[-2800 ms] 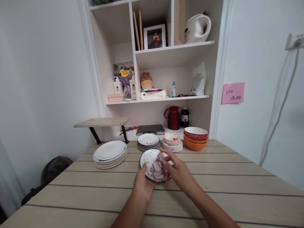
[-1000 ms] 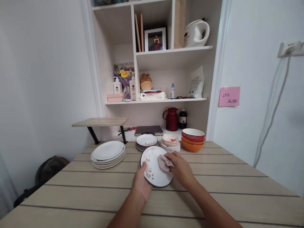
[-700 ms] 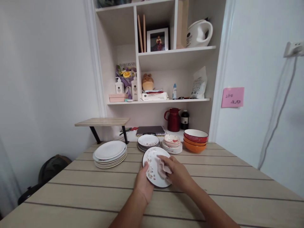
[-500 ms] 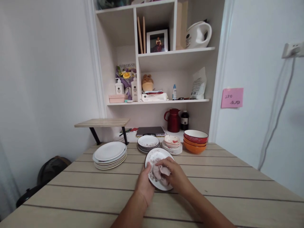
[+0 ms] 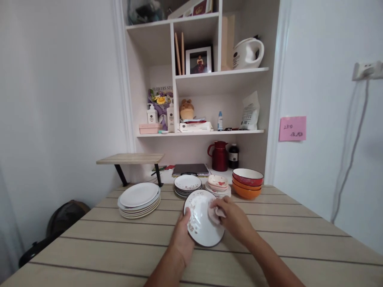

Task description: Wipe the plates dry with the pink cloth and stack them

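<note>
A white plate [image 5: 201, 229] with a dark rim and a brown floral pattern is tilted up over the table, facing me. My left hand [image 5: 182, 235] grips its left edge, thumb on the face and the other fingers hidden behind. Bunched in my right hand [image 5: 231, 217] is a pale pink cloth [image 5: 213, 214], pressed against the plate's right side. Just behind stands a stack of matching plates [image 5: 188, 182]. Beside that, small pink-patterned bowls [image 5: 217, 181] rest on small white plates [image 5: 225, 193].
A stack of larger white plates [image 5: 140, 195] stands on the left of the wooden table [image 5: 119, 251]. Red and orange bowls [image 5: 247, 183] are stacked at the right. A low wooden riser [image 5: 130, 158], a dark red jug [image 5: 219, 156] and a laptop-like dark slab [image 5: 189, 169] lie along the back.
My right hand has moved the cloth from the plate's middle to its right side, uncovering the centre. The view has tipped slightly upward.
</note>
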A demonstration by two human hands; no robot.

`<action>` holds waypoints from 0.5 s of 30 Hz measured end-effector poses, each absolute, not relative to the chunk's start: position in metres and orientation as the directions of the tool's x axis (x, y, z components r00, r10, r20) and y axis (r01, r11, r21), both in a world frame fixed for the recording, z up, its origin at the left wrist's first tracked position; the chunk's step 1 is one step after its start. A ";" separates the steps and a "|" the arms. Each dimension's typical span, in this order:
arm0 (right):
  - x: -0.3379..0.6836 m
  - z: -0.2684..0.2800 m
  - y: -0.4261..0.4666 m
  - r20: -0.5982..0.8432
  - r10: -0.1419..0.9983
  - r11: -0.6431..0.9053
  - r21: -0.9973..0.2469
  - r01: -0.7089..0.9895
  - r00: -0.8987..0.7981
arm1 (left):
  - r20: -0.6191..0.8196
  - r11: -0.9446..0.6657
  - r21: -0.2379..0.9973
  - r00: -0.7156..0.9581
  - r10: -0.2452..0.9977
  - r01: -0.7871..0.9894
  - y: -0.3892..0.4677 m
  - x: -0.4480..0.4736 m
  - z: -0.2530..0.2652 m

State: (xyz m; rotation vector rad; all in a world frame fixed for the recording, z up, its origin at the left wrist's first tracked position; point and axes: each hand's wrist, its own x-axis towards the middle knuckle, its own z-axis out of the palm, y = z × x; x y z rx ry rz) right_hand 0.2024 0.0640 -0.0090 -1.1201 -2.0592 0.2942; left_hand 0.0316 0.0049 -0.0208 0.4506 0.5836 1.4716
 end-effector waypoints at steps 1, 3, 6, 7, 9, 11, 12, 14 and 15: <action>0.202 -0.009 0.058 0.456 0.789 0.610 -0.500 0.614 -0.412 | -0.086 0.050 0.599 -0.002 0.996 -0.799 0.006 0.029 -0.021; 0.198 -0.008 0.046 0.346 0.744 0.664 -0.475 0.577 -0.572 | -0.089 0.048 0.577 -0.005 0.996 -0.815 0.009 0.024 -0.021; 0.181 -0.008 0.032 0.318 0.686 0.708 -0.502 0.497 -0.655 | -0.110 0.084 0.598 0.022 0.994 -0.797 0.010 0.021 -0.021; 0.174 -0.008 0.031 0.353 0.687 0.706 -0.531 0.469 -0.635 | -0.111 0.099 0.614 0.039 0.993 -0.783 0.010 0.021 -0.022; 0.161 -0.008 0.033 0.449 0.711 0.692 -0.581 0.428 -0.541 | -0.107 0.126 0.642 0.074 0.991 -0.756 0.009 0.023 -0.022; 0.154 -0.007 0.041 0.535 0.724 0.689 -0.599 0.408 -0.436 | -0.098 0.136 0.666 0.095 0.991 -0.734 0.008 0.026 -0.022; 0.153 -0.007 0.046 0.571 0.724 0.690 -0.599 0.407 -0.387 | -0.091 0.137 0.676 0.103 0.991 -0.724 0.008 0.027 -0.022; 0.159 -0.005 0.055 0.619 0.726 0.682 -0.591 0.431 -0.299 | -0.077 0.136 0.694 0.115 0.990 -0.707 0.008 0.028 -0.022; 0.164 -0.005 0.059 0.631 0.731 0.669 -0.584 0.460 -0.262 | -0.071 0.136 0.703 0.121 0.990 -0.699 0.008 0.029 -0.022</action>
